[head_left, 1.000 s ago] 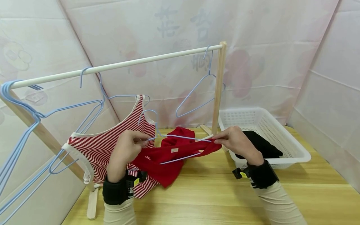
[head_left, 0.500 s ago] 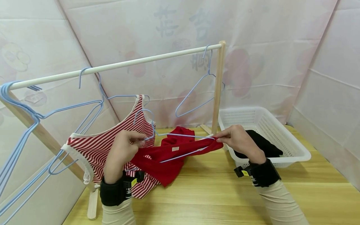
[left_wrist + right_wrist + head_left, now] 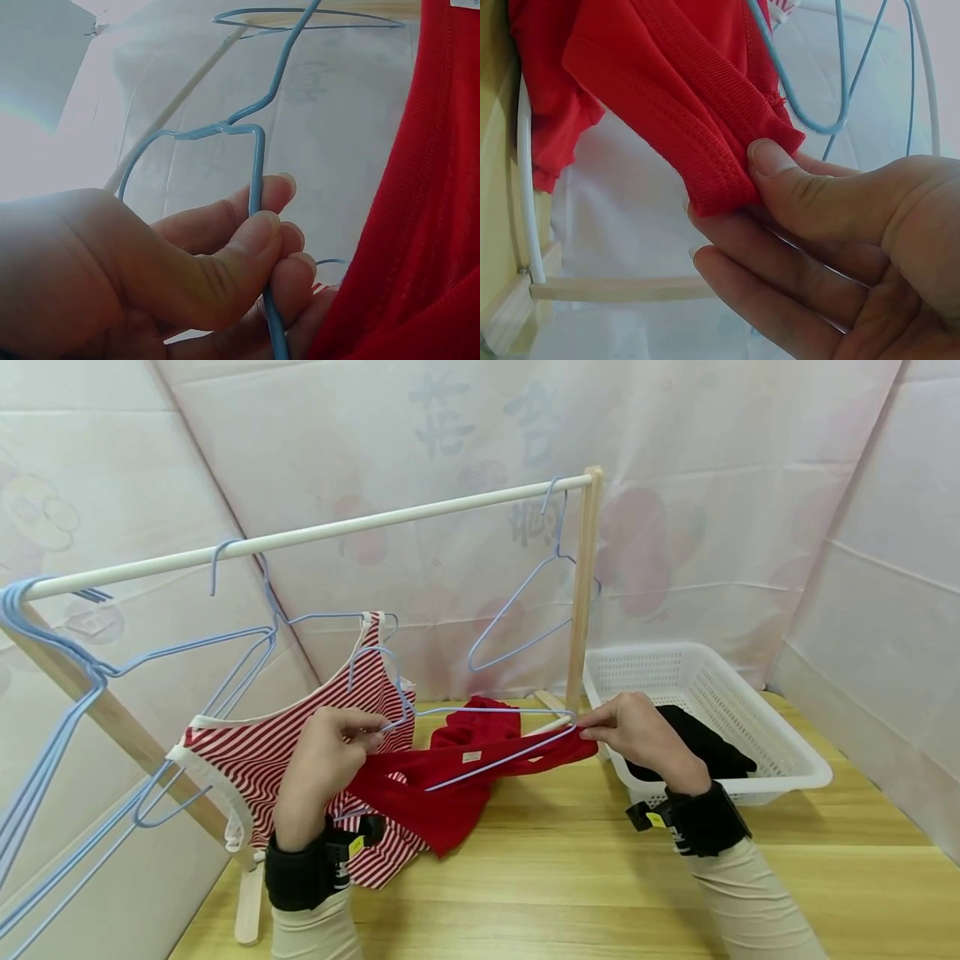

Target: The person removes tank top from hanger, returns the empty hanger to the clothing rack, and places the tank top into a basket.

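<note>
My left hand (image 3: pixel 322 768) pinches a light-blue wire hanger (image 3: pixel 487 710) by its left shoulder, close below the hook, with thumb and fingers around the wire in the left wrist view. A red tank top (image 3: pixel 450 818) hangs at a slant across the front, its pale label (image 3: pixel 472 757) showing. With thumb and fingertips my right hand (image 3: pixel 637 739) holds the top's right shoulder strap (image 3: pixel 727 172). The hanger's rounded right end (image 3: pixel 845 112) is bare and close beside that strap. Part of the hanger's lower bar is hidden by the red cloth.
A rack with a white rail (image 3: pixel 420 517) carries several blue hangers, one with a red-and-white striped tank top (image 3: pixel 292 735) just left of my hands. A white basket (image 3: pixel 813 772) with black cloth (image 3: pixel 693 743) stands on the wooden table (image 3: pixel 600 893), at right.
The hanger has shifted a little to the left, and its right end now shows above the red strap. My right hand has moved slightly right with the strap.
</note>
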Action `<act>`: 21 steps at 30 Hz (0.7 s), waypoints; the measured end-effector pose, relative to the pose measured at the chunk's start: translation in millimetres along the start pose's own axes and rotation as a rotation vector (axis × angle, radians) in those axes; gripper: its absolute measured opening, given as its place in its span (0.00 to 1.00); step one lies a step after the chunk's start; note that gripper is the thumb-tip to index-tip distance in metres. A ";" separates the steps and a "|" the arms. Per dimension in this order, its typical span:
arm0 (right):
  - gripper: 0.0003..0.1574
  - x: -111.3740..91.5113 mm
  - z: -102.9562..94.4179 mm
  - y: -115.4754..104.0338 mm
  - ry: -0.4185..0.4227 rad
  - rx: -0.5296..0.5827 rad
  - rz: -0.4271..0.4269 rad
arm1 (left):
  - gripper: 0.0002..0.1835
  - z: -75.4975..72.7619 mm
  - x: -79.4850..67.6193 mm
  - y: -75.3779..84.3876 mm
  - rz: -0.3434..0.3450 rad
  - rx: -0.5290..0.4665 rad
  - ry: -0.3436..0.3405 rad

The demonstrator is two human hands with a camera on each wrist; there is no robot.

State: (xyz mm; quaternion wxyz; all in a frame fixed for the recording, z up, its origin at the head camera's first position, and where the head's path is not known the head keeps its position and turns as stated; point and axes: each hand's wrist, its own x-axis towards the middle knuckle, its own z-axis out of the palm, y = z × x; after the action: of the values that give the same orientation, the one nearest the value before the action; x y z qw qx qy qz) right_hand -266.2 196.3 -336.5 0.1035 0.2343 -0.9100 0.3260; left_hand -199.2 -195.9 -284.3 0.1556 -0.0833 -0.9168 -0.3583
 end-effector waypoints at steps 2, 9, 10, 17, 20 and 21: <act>0.09 -0.2 0.8 0.0 -0.004 0.000 0.003 | 0.11 0.7 0.5 0.4 0.001 0.001 -0.001; 0.08 0.4 3.7 -2.7 -0.008 -0.012 0.005 | 0.11 4.0 2.2 0.8 0.030 -0.014 -0.003; 0.08 0.7 4.1 -3.2 -0.007 -0.015 0.001 | 0.11 4.6 2.4 0.8 0.037 -0.014 0.000; 0.08 1.9 6.7 -4.7 -0.010 -0.009 -0.014 | 0.10 5.9 2.9 1.7 0.040 0.012 0.020; 0.08 2.6 7.0 -2.9 -0.014 -0.017 -0.008 | 0.10 4.7 2.4 0.7 0.017 0.011 0.019; 0.08 2.8 6.8 -2.1 -0.015 -0.016 -0.004 | 0.10 4.0 2.2 0.2 0.010 0.011 0.021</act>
State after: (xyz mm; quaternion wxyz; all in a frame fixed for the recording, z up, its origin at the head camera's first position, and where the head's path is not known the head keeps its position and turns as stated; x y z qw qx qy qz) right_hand -267.8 189.5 -339.6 0.0993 0.2377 -0.9129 0.3167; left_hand -202.0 -192.9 -286.1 0.1676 -0.0834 -0.9166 -0.3533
